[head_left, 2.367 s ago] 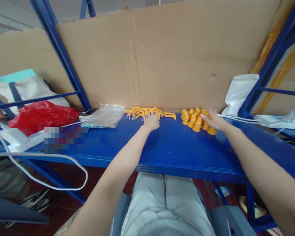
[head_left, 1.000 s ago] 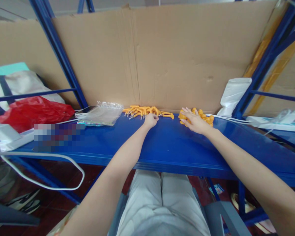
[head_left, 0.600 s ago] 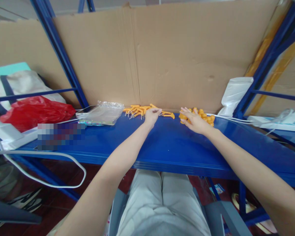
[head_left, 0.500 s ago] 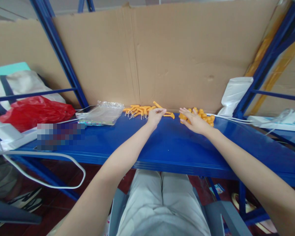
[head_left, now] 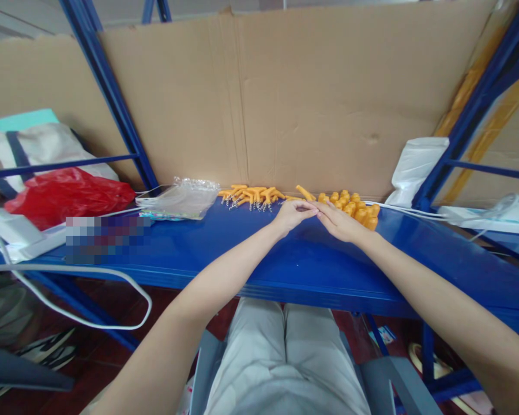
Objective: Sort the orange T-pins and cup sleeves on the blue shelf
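Note:
On the blue shelf (head_left: 285,259), against the cardboard, lie a pile of orange handle pieces with small chains (head_left: 251,196) and a cluster of orange bell-shaped caps (head_left: 354,207). My left hand (head_left: 292,214) is pinched on one orange handle piece (head_left: 305,193), which sticks up and back from the fingers. My right hand (head_left: 339,222) meets it fingertip to fingertip just in front of the caps, fingers together; whether it holds a cap is hidden.
A clear plastic bag (head_left: 181,199) lies left of the pile. Farther left are a red bag (head_left: 64,199), a white adapter with a cable (head_left: 69,300) and a canvas bag. A white pouch (head_left: 417,167) and white cords sit at the right by the blue upright.
My left hand picked a handle piece out of the pile and carried it right. My right hand drew back from the caps toward the middle, and the two hands now meet.

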A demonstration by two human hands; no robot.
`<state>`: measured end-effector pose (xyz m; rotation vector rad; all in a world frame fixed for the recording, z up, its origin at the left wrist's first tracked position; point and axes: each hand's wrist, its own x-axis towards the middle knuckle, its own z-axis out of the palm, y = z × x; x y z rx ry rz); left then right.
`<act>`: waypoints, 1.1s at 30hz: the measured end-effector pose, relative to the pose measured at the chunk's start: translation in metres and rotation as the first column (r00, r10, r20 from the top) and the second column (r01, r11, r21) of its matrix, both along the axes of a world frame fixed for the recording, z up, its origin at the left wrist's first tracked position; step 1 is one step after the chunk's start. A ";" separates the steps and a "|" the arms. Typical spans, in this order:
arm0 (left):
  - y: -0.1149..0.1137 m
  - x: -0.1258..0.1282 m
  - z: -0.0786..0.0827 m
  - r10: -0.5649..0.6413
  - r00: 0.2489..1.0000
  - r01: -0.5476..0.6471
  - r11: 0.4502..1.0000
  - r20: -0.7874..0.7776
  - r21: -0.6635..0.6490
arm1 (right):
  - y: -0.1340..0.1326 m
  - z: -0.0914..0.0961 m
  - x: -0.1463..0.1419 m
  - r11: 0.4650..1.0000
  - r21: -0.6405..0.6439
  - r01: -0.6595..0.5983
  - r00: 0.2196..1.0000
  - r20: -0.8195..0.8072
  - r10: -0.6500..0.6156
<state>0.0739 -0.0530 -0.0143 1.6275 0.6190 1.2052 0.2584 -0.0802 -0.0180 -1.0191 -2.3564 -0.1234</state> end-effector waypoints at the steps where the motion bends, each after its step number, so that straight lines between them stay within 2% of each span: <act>1: 0.000 -0.001 0.000 -0.005 1.000 0.005 1.000 -0.018 -0.002 | -0.001 0.001 0.000 1.000 -0.004 -0.005 1.000 -0.006 0.005; 6: -0.005 -0.003 0.002 -0.025 0.991 0.017 0.998 -0.132 -0.055 | -0.006 0.003 0.000 1.000 -0.013 -0.015 0.998 -0.068 0.015; 11: -0.006 -0.003 0.003 -0.006 0.977 -0.010 0.997 -0.213 -0.072 | -0.002 -0.002 -0.002 0.999 0.017 0.031 0.997 -0.072 -0.029; 17: 0.001 -0.004 0.004 0.121 0.959 -0.142 0.988 -0.255 -0.066 | 0.003 -0.007 -0.003 0.996 0.030 0.085 0.996 -0.030 -0.084; 22: 0.010 -0.014 0.007 0.237 0.930 -0.307 0.921 -0.280 -0.239 | 0.004 -0.009 -0.002 0.996 0.061 0.072 0.997 -0.025 -0.071; 24: 0.012 -0.019 0.008 0.227 0.941 -0.304 0.892 -0.252 -0.334 | 0.003 -0.008 -0.002 0.993 0.092 0.069 0.998 -0.005 -0.068; 28: 0.016 -0.028 0.013 0.169 0.975 -0.219 0.852 -0.146 -0.476 | -0.001 -0.006 -0.002 0.986 0.158 0.042 0.998 0.044 -0.049; 33: 0.023 -0.034 0.015 0.154 0.987 -0.157 0.840 -0.050 -0.519 | -0.001 -0.004 -0.004 0.979 0.201 -0.031 0.997 0.077 0.016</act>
